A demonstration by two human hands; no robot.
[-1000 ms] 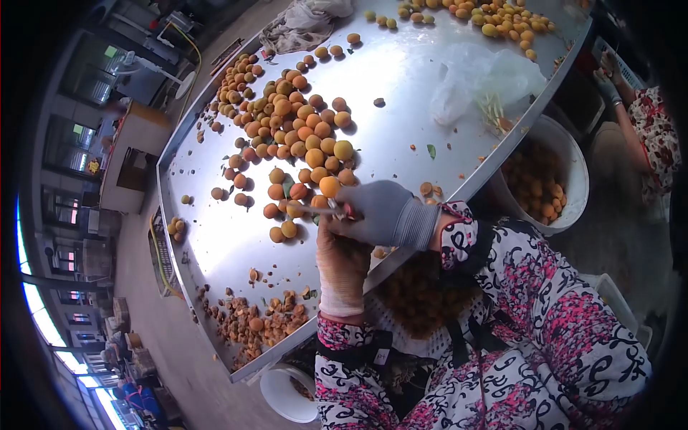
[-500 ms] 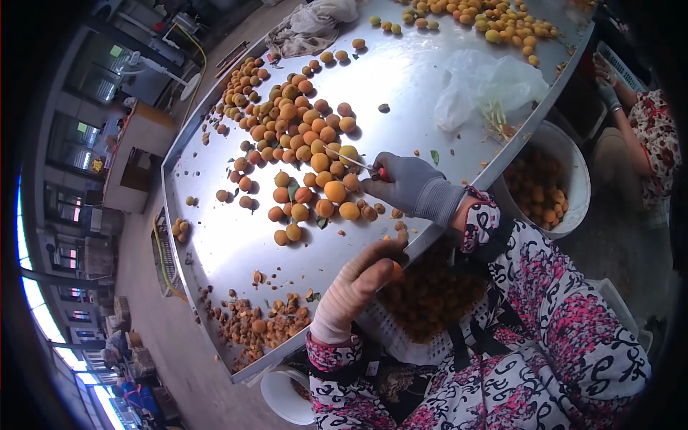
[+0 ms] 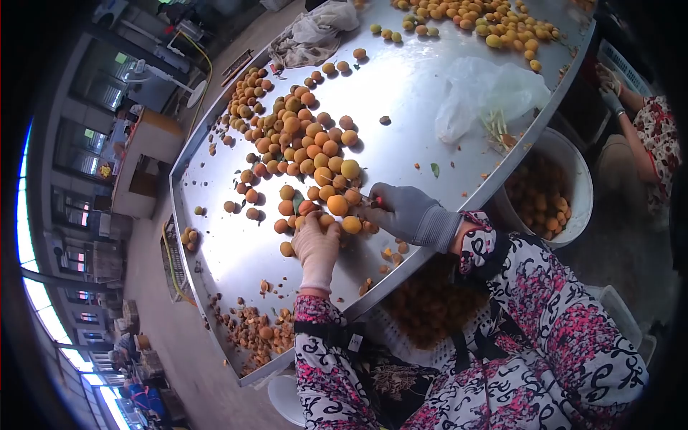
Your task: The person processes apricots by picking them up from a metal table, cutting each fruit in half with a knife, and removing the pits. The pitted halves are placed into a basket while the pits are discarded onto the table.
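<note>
My left hand (image 3: 316,251), in a pale glove, reaches into the near edge of a spread of apricots (image 3: 292,123) on the metal table (image 3: 401,93). Its thumb and fingers close around an apricot (image 3: 326,221), partly hidden by them. In a grey glove, my right hand (image 3: 410,213) grips a thin metal tool with a red handle (image 3: 380,203). The tool's shaft points left at the fruit, and its tip is hard to make out. Below my right forearm, a white crate (image 3: 373,326) holds a dark mass of fruit pieces.
Apricot scraps (image 3: 261,333) lie at the table's near left corner. A clear plastic bag (image 3: 480,89) and more apricots (image 3: 494,21) are farther back. A white bucket (image 3: 584,179) of fruit pieces stands at the right, beside another person's gloved hand (image 3: 611,99). A cloth (image 3: 308,39) rests at the far edge.
My left hand has moved from above the crate, up and left to the apricots; the orange piece at its thumb no longer shows. My right hand has shifted slightly down with the tool.
</note>
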